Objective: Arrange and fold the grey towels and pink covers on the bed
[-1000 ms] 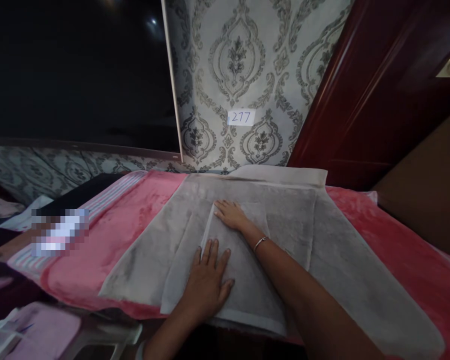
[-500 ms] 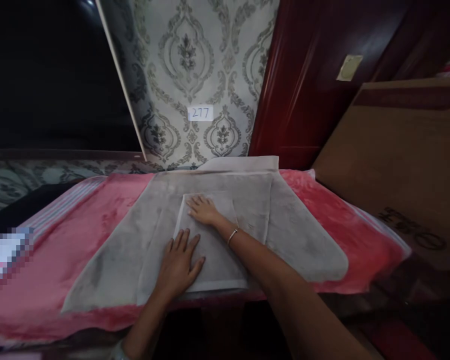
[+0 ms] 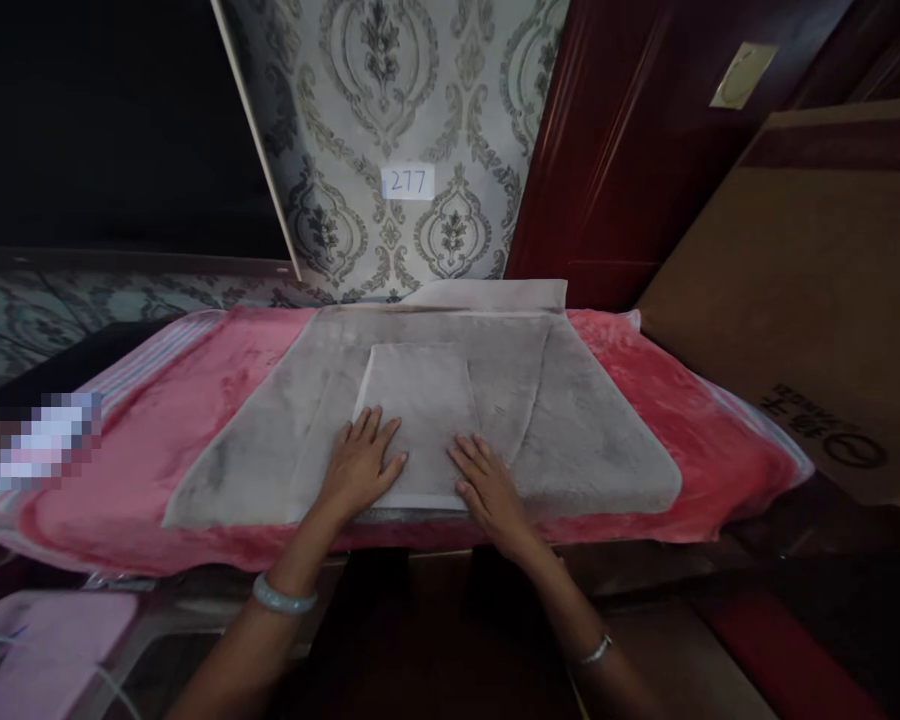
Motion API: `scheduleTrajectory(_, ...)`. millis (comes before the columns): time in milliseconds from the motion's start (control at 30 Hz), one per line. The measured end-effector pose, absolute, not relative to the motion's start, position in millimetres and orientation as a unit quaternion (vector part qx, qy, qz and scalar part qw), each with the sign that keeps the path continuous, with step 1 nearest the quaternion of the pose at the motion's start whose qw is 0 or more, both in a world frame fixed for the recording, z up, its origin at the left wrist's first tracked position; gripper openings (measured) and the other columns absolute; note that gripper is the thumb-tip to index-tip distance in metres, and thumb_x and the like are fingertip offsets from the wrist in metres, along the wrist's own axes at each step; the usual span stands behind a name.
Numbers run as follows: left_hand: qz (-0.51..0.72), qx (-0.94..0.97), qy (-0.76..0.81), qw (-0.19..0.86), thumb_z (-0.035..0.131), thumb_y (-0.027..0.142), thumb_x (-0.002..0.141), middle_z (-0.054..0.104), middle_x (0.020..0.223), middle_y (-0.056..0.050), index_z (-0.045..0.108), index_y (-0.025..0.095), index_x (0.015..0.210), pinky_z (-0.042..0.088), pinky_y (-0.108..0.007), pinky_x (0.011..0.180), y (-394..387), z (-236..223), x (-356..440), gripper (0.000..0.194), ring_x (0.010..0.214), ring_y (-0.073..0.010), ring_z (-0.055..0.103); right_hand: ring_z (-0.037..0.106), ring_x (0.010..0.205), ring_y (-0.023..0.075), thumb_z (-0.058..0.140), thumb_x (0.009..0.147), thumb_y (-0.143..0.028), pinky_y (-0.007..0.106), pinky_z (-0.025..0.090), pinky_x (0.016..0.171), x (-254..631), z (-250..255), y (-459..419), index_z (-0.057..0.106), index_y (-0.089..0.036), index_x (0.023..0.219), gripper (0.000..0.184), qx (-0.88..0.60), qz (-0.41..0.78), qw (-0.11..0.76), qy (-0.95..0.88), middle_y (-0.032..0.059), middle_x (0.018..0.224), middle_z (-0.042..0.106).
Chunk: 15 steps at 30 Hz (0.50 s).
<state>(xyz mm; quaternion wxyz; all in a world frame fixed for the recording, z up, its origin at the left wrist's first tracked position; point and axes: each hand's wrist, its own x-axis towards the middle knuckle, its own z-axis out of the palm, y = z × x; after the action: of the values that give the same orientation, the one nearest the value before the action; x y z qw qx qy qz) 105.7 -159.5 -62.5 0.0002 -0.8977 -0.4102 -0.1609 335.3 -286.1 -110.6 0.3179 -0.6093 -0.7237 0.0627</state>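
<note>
A grey plush cloth [image 3: 592, 430] is spread across a pink-red blanket [image 3: 240, 380], its far edge turned up as a paler flap. On its middle lies a pale, thin rectangular sheet [image 3: 420, 395]; whether it is paper or fabric I cannot tell. My left hand [image 3: 361, 465] rests flat with fingers spread on the sheet's left side. At the sheet's lower right, my right hand [image 3: 487, 492] lies with its fingers stretched out, touching the surface. Neither hand grips anything.
A large cardboard box [image 3: 810, 300] stands on the right beside a dark red door [image 3: 600, 130]. A dark screen [image 3: 120, 130] is at the upper left, and patterned wallpaper bears a "277" label [image 3: 408, 182]. A pink stool-like seat [image 3: 60, 640] is at the lower left.
My right hand has drawn back from the sheet's far left corner to its near right side. My left hand stays on the left edge. The camera view has tilted slightly down.
</note>
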Motion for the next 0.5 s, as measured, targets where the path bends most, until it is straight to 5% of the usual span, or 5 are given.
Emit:
scheduleTrajectory(300, -0.196, -0.908, -0.369, -0.04, 0.039, 0.046, 0.103, 0.05, 0.157, -0.013, 0.056, 0.022, 0.146, 0.037, -0.055, 0.119, -160, -63, 60, 0.052, 0.146, -0.0289, 0.045, 0.029, 0.153, 0.0242, 0.033, 0.108, -0.045, 0.053, 0.031, 0.122, 343, -125, -308, 0.024, -0.037, 0.163, 0.056, -0.588, 0.047, 0.386, -0.709, 0.0034, 0.167, 0.031)
scheduleTrajectory(500, -0.205, -0.918, -0.34, 0.012, 0.045, 0.045, 0.101, 0.045, 0.16, -0.013, 0.051, 0.02, 0.149, 0.034, -0.058, 0.121, -193, -67, 36, 0.054, 0.152, -0.0325, 0.034, 0.022, 0.155, 0.0301, 0.057, 0.098, -0.045, 0.057, 0.032, 0.12, 338, -120, -324, 0.023, -0.036, 0.163, 0.074, -0.575, 0.014, 0.347, -0.741, 0.0052, 0.17, 0.023)
